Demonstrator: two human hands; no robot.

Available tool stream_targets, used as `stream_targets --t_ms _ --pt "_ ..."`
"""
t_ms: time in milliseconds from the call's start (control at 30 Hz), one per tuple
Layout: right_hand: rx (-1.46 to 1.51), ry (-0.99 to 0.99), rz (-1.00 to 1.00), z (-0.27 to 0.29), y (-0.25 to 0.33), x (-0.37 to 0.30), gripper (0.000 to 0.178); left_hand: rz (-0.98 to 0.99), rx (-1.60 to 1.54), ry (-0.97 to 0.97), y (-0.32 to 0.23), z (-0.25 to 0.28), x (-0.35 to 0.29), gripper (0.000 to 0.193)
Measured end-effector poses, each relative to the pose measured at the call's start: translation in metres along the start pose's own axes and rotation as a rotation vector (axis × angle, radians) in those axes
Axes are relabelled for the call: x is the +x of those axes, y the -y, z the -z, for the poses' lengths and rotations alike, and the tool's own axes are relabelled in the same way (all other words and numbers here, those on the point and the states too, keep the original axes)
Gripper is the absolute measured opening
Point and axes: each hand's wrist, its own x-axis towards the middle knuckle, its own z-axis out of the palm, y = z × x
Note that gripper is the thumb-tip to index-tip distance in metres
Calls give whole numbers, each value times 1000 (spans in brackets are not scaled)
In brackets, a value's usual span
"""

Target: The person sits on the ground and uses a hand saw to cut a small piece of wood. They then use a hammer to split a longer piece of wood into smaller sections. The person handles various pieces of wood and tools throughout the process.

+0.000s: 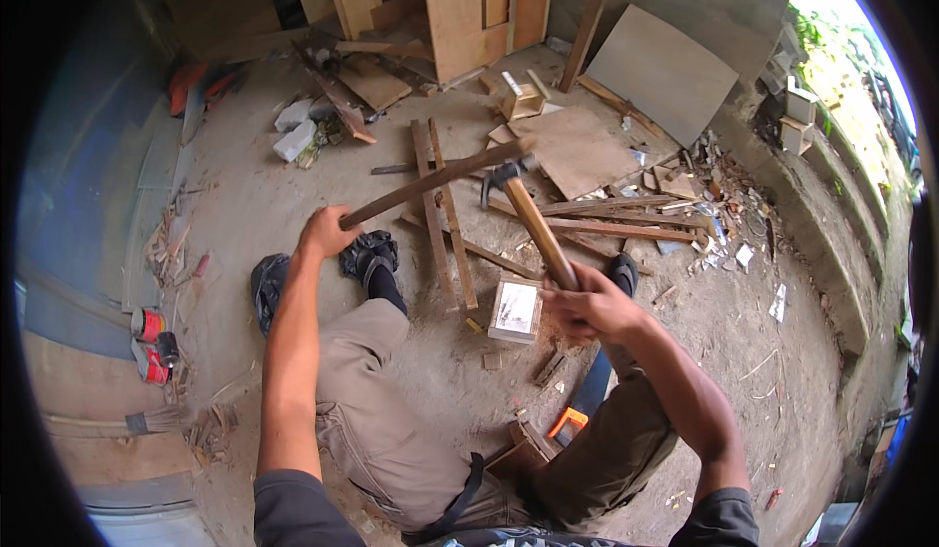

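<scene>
My left hand [331,232] is closed around the near end of a long dark wooden strip [421,185], raised and slanting up to the right. In my right hand [593,303] is the lower handle of a claw hammer [536,222]. Its dark metal head is up by the strip's far end; whether the two touch I cannot tell. Below the hammer, a small wooden block or box [515,309] with a white patterned top stands on the floor between my feet. A handsaw [569,425] with an orange handle lies by my right leg.
Two wooden strips [436,219] lie left of the block, and a pile of timber [626,222] lies to the right. Plywood sheets [577,151] and a wooden cabinet [469,19] are further back. Concrete steps [812,244] edge the right side. Red-and-black items [150,344] lie at left.
</scene>
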Motion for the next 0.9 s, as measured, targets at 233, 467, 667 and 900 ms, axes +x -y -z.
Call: stream_targets --t_ms 233,467,667,900 --pt "-241 -174 -173 21 5 -30 26 283 -35 -25 109 -2 -49 36" --pt "-164 -145 -3 -3 27 -9 24 225 -935 72 -20 -24 1 29" --pt "-61 -92 44 -26 22 8 23 112 -1289 -72 -140 -2 5 26" --pt "-138 -104 50 -23 13 18 23 71 -1073 117 -140 -16 0 21"
